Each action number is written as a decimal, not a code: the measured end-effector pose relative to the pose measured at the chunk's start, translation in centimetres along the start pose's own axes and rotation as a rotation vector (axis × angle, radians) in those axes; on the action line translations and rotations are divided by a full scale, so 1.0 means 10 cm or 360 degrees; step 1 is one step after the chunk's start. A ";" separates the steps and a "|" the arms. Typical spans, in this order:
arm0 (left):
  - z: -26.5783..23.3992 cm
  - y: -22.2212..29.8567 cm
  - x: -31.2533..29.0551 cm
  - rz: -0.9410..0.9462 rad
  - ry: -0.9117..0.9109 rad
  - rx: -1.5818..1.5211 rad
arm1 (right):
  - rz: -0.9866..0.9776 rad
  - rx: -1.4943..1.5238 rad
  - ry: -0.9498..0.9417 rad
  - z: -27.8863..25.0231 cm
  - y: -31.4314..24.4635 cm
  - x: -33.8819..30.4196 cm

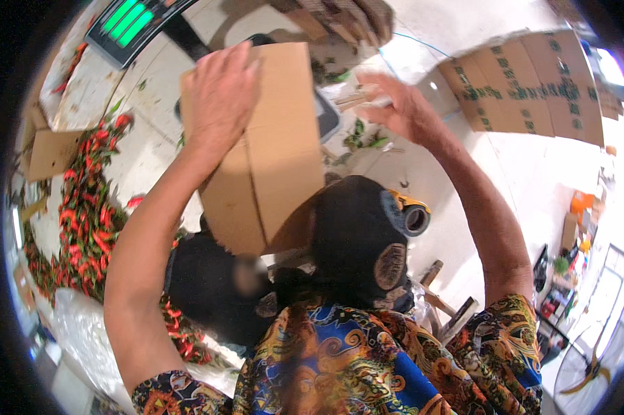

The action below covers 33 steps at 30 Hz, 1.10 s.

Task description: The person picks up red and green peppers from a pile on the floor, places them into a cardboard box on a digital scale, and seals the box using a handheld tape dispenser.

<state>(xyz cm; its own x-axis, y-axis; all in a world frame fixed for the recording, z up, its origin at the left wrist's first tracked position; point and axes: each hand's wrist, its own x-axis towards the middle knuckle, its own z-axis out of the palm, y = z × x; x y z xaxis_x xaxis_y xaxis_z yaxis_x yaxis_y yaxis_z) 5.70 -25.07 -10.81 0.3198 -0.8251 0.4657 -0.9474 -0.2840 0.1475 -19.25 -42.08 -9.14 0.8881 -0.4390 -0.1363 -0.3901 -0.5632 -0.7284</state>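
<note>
A brown cardboard box (284, 124) stands in front of me, its near end between my knees. My left hand (222, 93) is closed over its far left edge, the back of the hand facing up. To the right of the box, my right hand (398, 104) is raised with its fingers bent and apart, off the cardboard. Something pale and translucent lies close to its fingertips; I cannot make out what it is. By my right knee is a tape roll in a yellow holder (416, 216).
Red chili peppers (94, 221) with green stems are heaped at the left. A scale display with green digits (125, 24) rises at the far left. More printed cardboard (526, 86) stands at the far right. Clear plastic (83, 332) lies lower left, a fan (592, 366) lower right.
</note>
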 end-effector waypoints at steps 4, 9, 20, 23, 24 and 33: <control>-0.05 0.09 0.07 -0.0065 -0.0051 -0.0028 | 0.0714 -0.0709 -0.0606 0.16 1.48 -1.37; 0.00 0.02 0.07 -0.0062 -0.0114 -0.0189 | 0.1260 -0.0849 -0.0716 1.01 2.22 -2.73; -0.89 0.43 0.19 0.0112 -0.0192 -0.0571 | 0.1037 -0.0831 -0.0081 1.31 1.88 -2.58; -1.10 0.79 0.20 -0.0117 -0.0581 -0.1131 | 0.1364 -0.0476 -0.0049 0.91 1.51 -2.16; -1.16 0.92 0.23 -0.0240 -0.0745 -0.1318 | 0.1275 -0.0329 0.0142 0.80 1.45 -2.04; -0.92 1.21 0.21 -0.0128 -0.1037 -0.1488 | 0.0333 0.0868 0.1038 -0.21 -0.53 -0.84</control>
<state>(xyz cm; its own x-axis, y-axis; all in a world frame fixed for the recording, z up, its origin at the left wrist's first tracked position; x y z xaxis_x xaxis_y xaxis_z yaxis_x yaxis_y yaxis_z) -5.21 -25.75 0.04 0.0659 -0.9950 -0.0752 -0.4738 -0.0976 0.8752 -25.11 -36.88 -2.72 0.4301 -0.9027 -0.0133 -0.2105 -0.0860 -0.9738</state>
